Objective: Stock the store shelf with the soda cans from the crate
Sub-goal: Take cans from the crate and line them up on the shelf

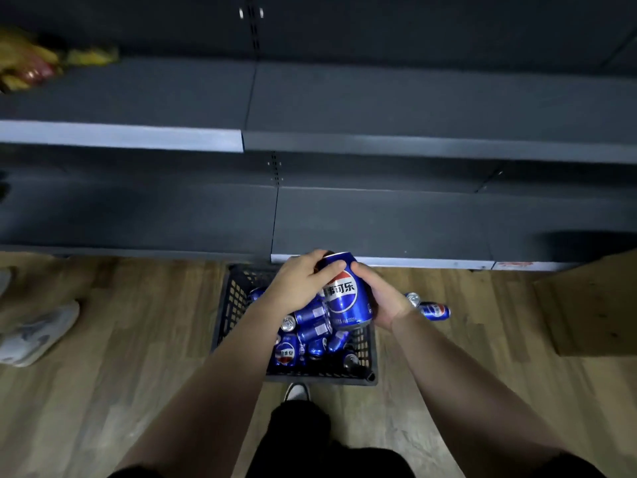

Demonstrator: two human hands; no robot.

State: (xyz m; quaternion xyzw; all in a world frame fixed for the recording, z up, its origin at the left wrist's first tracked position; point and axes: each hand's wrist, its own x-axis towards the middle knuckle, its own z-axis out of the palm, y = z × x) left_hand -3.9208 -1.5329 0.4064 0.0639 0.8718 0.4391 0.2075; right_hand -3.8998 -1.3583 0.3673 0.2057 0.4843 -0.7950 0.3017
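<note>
Above the black crate [230, 305] of blue cans, both hands hold one soda can [346, 298]: left hand [300, 282] fingers curled over its top, right hand [379, 298] wrapping its side.

Blue soda can [346, 294] held tilted over black crate [231, 305], more cans [312, 327] jumbled inside, grey shelf [379, 222] behind

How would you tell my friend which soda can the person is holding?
Find the black crate on the wooden floor, by the dark shelves. Just above it, the left hand and the right hand grip one blue can. The other cans lie in the crate or on the floor; only this one is lifted.
</note>
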